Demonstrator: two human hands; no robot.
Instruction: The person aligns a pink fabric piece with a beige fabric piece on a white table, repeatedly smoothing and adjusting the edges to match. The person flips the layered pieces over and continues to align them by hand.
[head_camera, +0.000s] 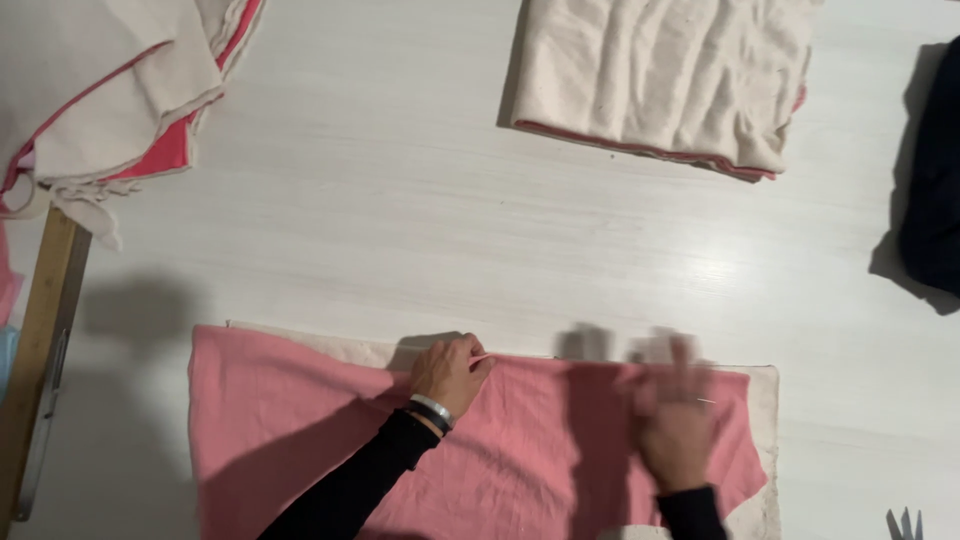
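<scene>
So we're at the pinning/lining-up stage, looks like. The pink fabric piece (330, 430) lies flat on a cream fabric layer (765, 440) at the near edge of the white table (400, 220). Our left hand (450, 372) has its fingers curled, pinching the pink piece's top edge. Our right hand (672, 420) is motion-blurred over the pink cloth; fingers look spread, holding nothing as far as we can tell. Next we'd guess the top edges need matching evenly. A folded cream stack (660, 80) sits well apart.
</scene>
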